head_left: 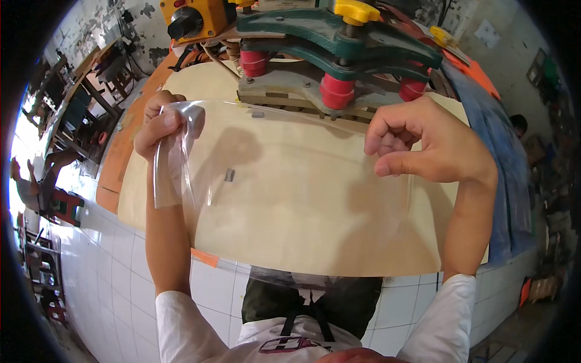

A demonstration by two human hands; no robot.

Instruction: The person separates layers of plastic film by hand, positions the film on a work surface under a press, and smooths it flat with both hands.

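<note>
My left hand (162, 126) is closed on the upper left corner of a clear plastic sheet (181, 157), which folds and shines beneath the thumb. The sheet stretches to the right over a cream-coloured board (302, 236). My right hand (426, 142) hovers near the sheet's right side, its fingers curled and the thumb apart from them; nothing shows in its grip. One small grey piece (229, 175) lies in the left part of the board area, and another grey piece (258, 114) lies close to the machine.
Behind the board stands a machine with a dark green press frame (339, 45), red cylinders (337, 91) and a yellow knob (357, 11). A yellow control box (196, 21) is at its left. Blue sheeting (505, 199) hangs on the right. A seated person (36, 187) is far left.
</note>
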